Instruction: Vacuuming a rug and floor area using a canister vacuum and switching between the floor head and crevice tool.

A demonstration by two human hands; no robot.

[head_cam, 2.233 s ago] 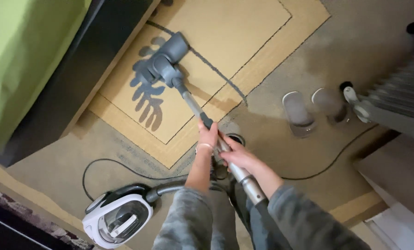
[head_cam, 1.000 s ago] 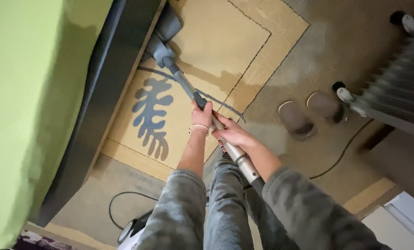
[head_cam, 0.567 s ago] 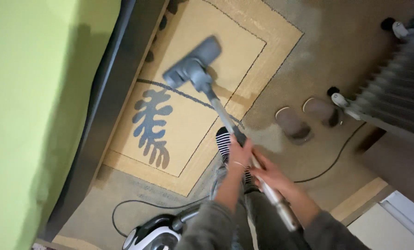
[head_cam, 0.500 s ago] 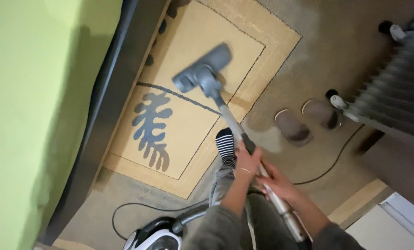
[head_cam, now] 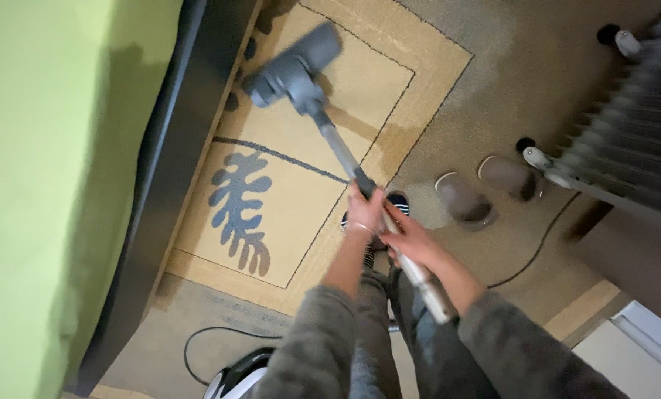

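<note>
Both hands grip the slanted grey metal vacuum wand (head_cam: 345, 159), left hand (head_cam: 366, 210) wrapped higher, right hand (head_cam: 411, 240) closed just below, its grey floor head (head_cam: 293, 66) resting on the tan patterned rug (head_cam: 301, 214).

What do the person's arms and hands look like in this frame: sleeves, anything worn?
Both arms wear loose grey sleeves of a soft, fuzzy-looking fabric, ending short of the wrists, so the forearms are partly bare. The left hand is bare, with a thin bracelet at the wrist. The right hand is bare too; no glove, and no ring or watch can be made out through the blur.
</note>
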